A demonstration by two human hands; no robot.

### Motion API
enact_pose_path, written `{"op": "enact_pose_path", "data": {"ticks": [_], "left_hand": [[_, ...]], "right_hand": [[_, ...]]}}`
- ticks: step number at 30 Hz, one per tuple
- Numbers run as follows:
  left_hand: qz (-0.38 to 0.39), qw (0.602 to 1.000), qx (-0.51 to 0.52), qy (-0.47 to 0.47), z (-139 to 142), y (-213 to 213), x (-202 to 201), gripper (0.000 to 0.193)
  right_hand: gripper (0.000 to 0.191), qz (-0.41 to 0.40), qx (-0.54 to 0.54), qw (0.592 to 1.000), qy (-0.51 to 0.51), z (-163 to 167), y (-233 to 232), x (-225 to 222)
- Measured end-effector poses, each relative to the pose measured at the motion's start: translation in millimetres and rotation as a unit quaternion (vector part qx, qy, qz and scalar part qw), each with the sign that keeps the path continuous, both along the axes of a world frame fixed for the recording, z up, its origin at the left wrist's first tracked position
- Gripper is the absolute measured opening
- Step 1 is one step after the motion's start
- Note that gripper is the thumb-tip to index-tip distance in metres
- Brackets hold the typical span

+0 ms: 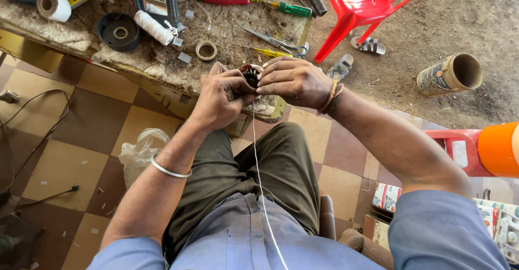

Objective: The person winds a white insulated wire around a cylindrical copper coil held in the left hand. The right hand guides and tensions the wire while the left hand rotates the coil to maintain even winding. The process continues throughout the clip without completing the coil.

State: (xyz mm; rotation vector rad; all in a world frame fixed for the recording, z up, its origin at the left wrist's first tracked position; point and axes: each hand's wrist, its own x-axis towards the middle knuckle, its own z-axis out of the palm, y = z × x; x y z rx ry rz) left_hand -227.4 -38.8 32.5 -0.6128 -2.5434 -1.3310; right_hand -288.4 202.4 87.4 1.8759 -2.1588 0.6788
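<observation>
Small black round slotted motor core [251, 77] pinched between left hand [219, 100] and right hand [294, 81] fingers, open face upward, white thread [259, 178] trailing down.

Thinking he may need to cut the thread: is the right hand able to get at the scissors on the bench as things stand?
Probably yes. The scissors lie in the open just beyond the right hand, nothing between them, but that hand is busy gripping the small black part.

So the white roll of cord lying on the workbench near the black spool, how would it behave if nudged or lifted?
The white roll of cord lies on its side and looks cylindrical, so a nudge would probably roll it, though the rough, littered workbench may stop it soon. It looks tightly wound, so likely firm rather than floppy. A loose end seems to hang from one end, so lifting it may let some unwind.
</observation>
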Motion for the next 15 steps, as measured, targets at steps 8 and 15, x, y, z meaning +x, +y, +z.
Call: {"op": "enact_pose_path", "data": {"ticks": [8,15], "left_hand": [[-0.028,1.000,0.005,0.001,5.2,-0.1,-5.1,0.011],[-0.040,0.999,0.018,-0.004,3.4,-1.9,-7.2,0.012]], "right_hand": [[0.031,0.071,0.052,0.996,-0.002,7.8,9.8,-26.3],[0.024,0.091,0.061,0.990,0.090,5.6,3.3,-32.3]]}}
